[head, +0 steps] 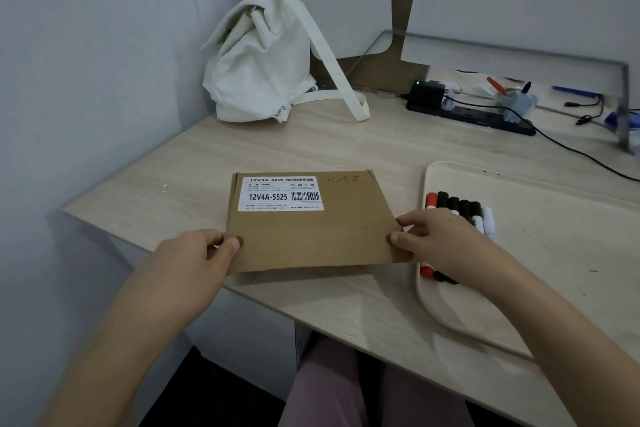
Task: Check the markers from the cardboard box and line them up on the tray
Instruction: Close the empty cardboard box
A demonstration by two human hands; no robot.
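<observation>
A: Where is the cardboard box (308, 229) at this moment?

B: It lies flat on the tabletop (311, 142), near the front edge, and its lid is down. The tray (554, 253) is just beside it, on the right.

A: And the hands?

B: Both hold the box. The left hand (194, 253) pinches the near left corner, with the thumb on top and the fingers curled at the side. The right hand (440, 239) pinches the near right corner in the same way, where the front flap folds.

A: Which step is this, do you think?

B: I cannot say if the flap goes in or comes out. The markers (453, 206) already lie in a row on the tray, so I judge that the task is close to its end.

A: How to do it well?

B: Move both corners together and evenly, so the thin cardboard does not twist or tear. Keep the box pressed down so it does not slide into the tray. The right wrist is over the markers and could roll them, so it should stay lifted.

A: How does the box look?

B: Plain brown and rather flat, with a white printed label (282, 193) that carries a barcode, and some red handwriting next to it. The markers lie side by side: one red cap at the left, then black caps, and a white one at the right end.
</observation>
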